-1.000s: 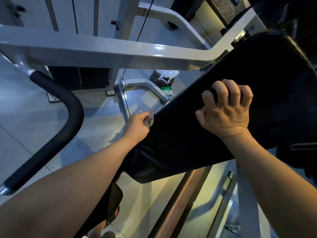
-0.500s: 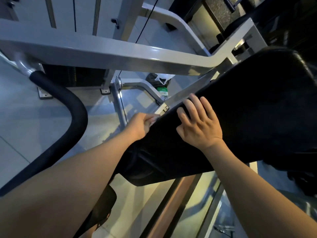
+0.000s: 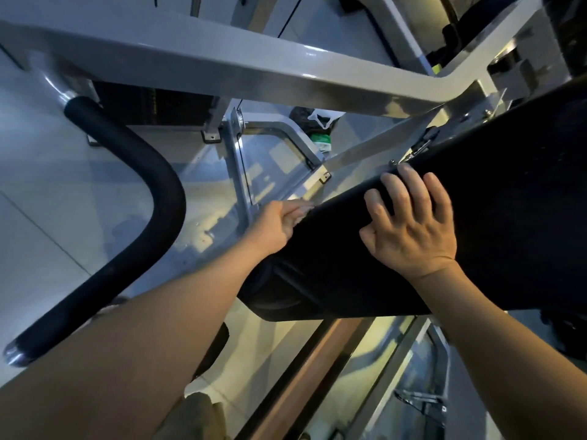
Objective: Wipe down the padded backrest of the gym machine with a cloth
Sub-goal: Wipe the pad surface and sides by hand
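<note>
As the left hand (image 3: 277, 224) grips it, cloth (image 3: 300, 220) touches backrest (image 3: 508, 223).

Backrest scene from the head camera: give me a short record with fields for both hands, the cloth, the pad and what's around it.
backrest: black padded, tilted, running from lower centre up to the right
left hand: grips the cloth at the backrest's left edge
cloth: pale, mostly hidden in the hand, against the pad's edge
right hand: fingers spread, resting flat on the backrest
nearby: black foam handle at left; grey frame bar above
progress: cannot tell how much is wiped
</note>
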